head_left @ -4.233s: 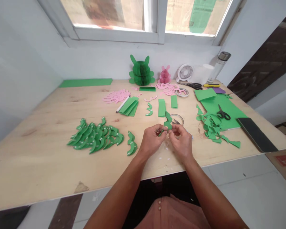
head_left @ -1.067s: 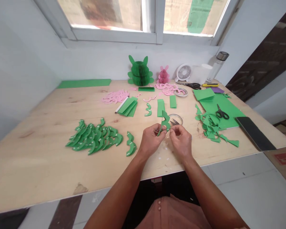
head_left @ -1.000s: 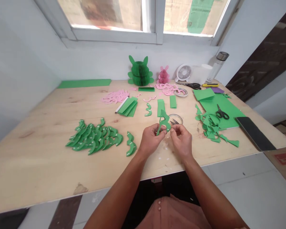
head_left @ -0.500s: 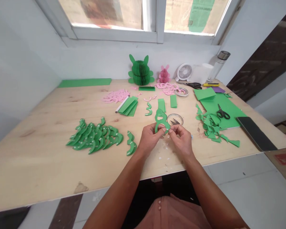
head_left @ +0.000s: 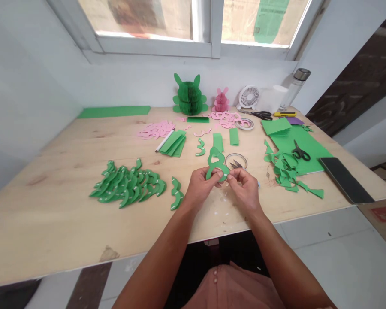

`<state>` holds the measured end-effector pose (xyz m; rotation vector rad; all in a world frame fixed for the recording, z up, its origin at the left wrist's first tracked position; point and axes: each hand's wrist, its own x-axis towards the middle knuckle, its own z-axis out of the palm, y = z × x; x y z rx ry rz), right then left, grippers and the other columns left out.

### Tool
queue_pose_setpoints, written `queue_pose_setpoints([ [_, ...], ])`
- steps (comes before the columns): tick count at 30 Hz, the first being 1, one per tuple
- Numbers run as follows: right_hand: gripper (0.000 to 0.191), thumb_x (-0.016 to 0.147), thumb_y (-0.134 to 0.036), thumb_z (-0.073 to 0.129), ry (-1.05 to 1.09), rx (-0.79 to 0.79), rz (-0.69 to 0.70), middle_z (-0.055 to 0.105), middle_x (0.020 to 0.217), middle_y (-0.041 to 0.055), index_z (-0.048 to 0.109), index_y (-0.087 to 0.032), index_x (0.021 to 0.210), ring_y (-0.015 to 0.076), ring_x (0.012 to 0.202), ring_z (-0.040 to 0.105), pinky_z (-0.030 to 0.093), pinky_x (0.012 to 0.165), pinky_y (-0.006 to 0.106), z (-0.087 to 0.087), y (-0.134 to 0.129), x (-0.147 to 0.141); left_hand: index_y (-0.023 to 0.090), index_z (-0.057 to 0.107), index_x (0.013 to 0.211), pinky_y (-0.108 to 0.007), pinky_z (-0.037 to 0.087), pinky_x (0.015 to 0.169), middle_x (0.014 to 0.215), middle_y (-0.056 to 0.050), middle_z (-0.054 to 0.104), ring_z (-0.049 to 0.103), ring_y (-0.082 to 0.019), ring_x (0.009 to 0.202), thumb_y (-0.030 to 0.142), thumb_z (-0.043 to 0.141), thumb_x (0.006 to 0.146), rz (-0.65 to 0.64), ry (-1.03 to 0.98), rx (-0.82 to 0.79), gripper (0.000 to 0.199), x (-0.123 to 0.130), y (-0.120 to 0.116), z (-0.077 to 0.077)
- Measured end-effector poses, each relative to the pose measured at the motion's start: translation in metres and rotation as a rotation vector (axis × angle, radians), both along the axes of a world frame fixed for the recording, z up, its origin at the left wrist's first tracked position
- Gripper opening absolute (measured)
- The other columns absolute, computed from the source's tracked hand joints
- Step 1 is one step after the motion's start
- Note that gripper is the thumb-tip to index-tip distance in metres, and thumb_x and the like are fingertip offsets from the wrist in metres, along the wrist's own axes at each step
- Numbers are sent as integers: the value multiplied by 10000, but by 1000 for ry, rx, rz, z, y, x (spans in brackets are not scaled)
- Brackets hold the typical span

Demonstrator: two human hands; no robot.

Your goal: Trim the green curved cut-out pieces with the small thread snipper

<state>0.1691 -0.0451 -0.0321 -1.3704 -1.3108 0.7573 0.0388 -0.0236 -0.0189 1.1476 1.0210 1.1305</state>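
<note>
A green paper cutout (head_left: 217, 162) with wavy, ring-like curves is held just above the front part of the table. My left hand (head_left: 202, 184) pinches its lower part between thumb and fingers. At its lower right edge, the fingertips of my right hand (head_left: 244, 186) are closed together; what they pinch there is too small to make out clearly. Behind my right hand lies a roll of clear tape (head_left: 246, 159) with pointed scissor blades (head_left: 236, 165) inside its ring. Left of my left hand lie two wavy green cutouts (head_left: 176, 199), beside a pile of similar cutouts (head_left: 127, 184).
Green scraps (head_left: 285, 171), black-handled scissors (head_left: 300, 153), green sheets (head_left: 315, 148) and a phone (head_left: 345, 179) lie to the right. Folded green paper (head_left: 173, 143) and pink cutouts (head_left: 156, 129) lie farther back. Green (head_left: 189, 98) and pink (head_left: 221, 102) honeycomb paper figures stand by the wall near a fan (head_left: 248, 97).
The green cutout has turned and shifted slightly to the left between my fingers. Both hands stay in almost the same place.
</note>
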Motion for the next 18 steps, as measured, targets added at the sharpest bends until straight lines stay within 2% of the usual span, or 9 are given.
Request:
queue_pose_setpoints([
  [18, 77, 731, -245, 548, 4, -6, -7, 553, 611, -32, 568, -175, 706, 110, 566, 480, 406, 581, 238, -2, 1, 1, 133, 632, 613, -244, 470, 557, 556, 21, 556, 518, -95, 504, 254, 664, 624, 12, 5, -23, 126, -1, 1, -1],
])
